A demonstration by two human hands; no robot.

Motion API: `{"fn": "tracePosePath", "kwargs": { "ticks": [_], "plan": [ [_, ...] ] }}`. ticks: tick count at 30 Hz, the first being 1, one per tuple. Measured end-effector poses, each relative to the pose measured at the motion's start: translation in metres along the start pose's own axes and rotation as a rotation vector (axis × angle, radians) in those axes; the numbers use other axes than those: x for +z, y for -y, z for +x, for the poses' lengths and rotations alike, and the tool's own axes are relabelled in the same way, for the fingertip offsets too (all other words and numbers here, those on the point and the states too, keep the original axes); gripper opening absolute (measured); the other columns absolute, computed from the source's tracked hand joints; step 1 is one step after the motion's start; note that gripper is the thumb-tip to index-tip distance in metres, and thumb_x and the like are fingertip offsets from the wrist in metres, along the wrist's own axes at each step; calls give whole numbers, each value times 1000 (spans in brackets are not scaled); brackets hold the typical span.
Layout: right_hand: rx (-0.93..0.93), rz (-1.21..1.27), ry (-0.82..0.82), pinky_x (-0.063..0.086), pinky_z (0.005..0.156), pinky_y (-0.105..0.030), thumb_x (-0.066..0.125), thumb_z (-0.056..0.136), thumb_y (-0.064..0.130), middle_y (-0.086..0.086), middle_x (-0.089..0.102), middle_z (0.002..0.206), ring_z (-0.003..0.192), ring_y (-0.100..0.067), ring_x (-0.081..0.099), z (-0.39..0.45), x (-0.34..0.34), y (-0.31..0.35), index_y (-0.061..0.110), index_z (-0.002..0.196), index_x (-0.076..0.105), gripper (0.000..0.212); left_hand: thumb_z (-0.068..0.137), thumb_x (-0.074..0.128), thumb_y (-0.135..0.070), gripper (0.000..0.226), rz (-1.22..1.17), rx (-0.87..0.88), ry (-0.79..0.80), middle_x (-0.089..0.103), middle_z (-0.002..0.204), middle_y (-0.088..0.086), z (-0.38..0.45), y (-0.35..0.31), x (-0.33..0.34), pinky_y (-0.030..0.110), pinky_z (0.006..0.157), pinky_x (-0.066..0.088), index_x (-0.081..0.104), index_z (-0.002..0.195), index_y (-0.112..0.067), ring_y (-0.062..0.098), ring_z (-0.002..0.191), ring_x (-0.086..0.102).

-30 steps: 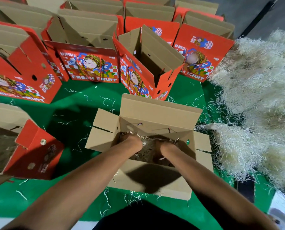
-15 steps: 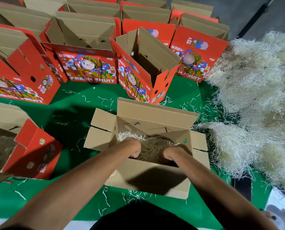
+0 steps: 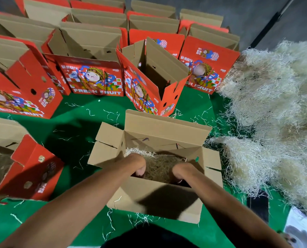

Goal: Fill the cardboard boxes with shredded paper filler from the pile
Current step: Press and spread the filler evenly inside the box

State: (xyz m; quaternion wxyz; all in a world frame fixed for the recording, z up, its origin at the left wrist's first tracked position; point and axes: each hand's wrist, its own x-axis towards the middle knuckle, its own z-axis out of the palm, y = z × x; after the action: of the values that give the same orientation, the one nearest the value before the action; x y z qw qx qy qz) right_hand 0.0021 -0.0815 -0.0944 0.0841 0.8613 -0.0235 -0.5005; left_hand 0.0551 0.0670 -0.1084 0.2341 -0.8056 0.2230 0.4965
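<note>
Head view looks down on both hands inside the open brown cardboard box [image 3: 154,196], pushing down the pale shredded paper filler [image 3: 159,165]. The left hand [image 3: 137,164] and right hand [image 3: 182,171] look curled into the paper, but I cannot tell what the fingers hold. Next, more paper must come from the big pale straw-like pile [image 3: 274,113] just beside, on the right. Red printed fruit boxes [image 3: 93,77] wait on the green cloth table [image 3: 81,122]. A dark wall is behind.

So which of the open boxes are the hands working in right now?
The plain brown box nearest the person, showing no red print. Both hands, left and right, are down in its shredded filler.
</note>
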Motion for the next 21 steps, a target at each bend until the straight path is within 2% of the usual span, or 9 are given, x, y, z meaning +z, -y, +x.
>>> {"fn": "tracePosePath", "kwargs": {
  "ticks": [2, 4, 7, 9, 11, 13, 17, 20, 21],
  "plan": [
    [-17, 33, -9, 45, 97, -37, 48, 100, 7, -21, 55, 138, 123, -34, 55, 0, -9, 0, -6, 130, 57, 34, 102, 43, -18, 43, -31, -16, -27, 43, 145, 20, -1, -5, -4, 36, 86, 44, 46, 139, 4, 34, 125, 51],
    [-21, 72, -63, 47, 95, -38, 53, 98, 14, -20, 57, 137, 121, -34, 57, 6, -18, -1, -3, 129, 59, 36, 99, 48, -17, 35, -60, -24, -89, 54, 135, 15, -1, -9, -12, 35, 83, 47, 55, 129, 0, 30, 116, 58],
    [-15, 112, -189, 45, 105, -38, 62, 94, 18, -17, 55, 140, 126, -34, 54, 13, -24, 5, 1, 134, 55, 44, 94, 57, -12, 26, -97, -20, -269, 63, 121, 10, 5, -10, -18, 34, 75, 48, 62, 118, -5, 24, 102, 63],
    [-15, 149, -200, 36, 113, -39, 53, 100, 18, -17, 45, 149, 135, -32, 45, 18, -17, 7, 4, 144, 45, 47, 93, 58, -9, 30, -70, -20, -332, 62, 125, 12, 8, -10, -15, 37, 83, 50, 62, 122, -5, 26, 111, 61],
    [-42, 160, -202, 26, 116, -39, 40, 105, 18, -19, 31, 157, 144, -32, 33, 19, -11, 7, 5, 152, 31, 49, 94, 56, -9, 35, 16, -11, -318, 60, 131, 14, 15, -10, -11, 38, 91, 50, 59, 129, -3, 29, 118, 59],
    [-51, 174, -191, 25, 117, -40, 42, 104, 17, -19, 28, 159, 145, -33, 31, 19, -9, 5, 8, 153, 30, 51, 97, 53, -11, 35, 70, -4, -315, 59, 134, 13, 18, -10, -8, 39, 94, 49, 58, 131, -4, 29, 121, 58],
    [-49, 135, -176, 38, 112, -39, 65, 92, 19, -15, 48, 146, 132, -34, 48, 15, -19, 6, 8, 143, 47, 55, 95, 58, -17, 35, -15, -31, -377, 59, 135, 7, 17, -14, -15, 38, 92, 48, 60, 130, -12, 27, 123, 57],
    [-45, 161, -264, 46, 103, -40, 68, 89, 19, -13, 58, 136, 123, -33, 56, 10, -28, 14, 9, 137, 54, 51, 94, 60, -17, 28, -152, 54, -566, 65, 126, 7, 13, -16, -20, 35, 89, 49, 66, 121, -14, 26, 115, 62],
    [-69, 179, -260, 46, 102, -41, 66, 91, 19, -13, 58, 135, 122, -33, 57, 7, -28, 17, 10, 136, 55, 47, 95, 58, -16, 26, -224, 95, -577, 65, 125, 10, 13, -17, -16, 37, 91, 50, 65, 120, -12, 28, 113, 62]
  ]
}}
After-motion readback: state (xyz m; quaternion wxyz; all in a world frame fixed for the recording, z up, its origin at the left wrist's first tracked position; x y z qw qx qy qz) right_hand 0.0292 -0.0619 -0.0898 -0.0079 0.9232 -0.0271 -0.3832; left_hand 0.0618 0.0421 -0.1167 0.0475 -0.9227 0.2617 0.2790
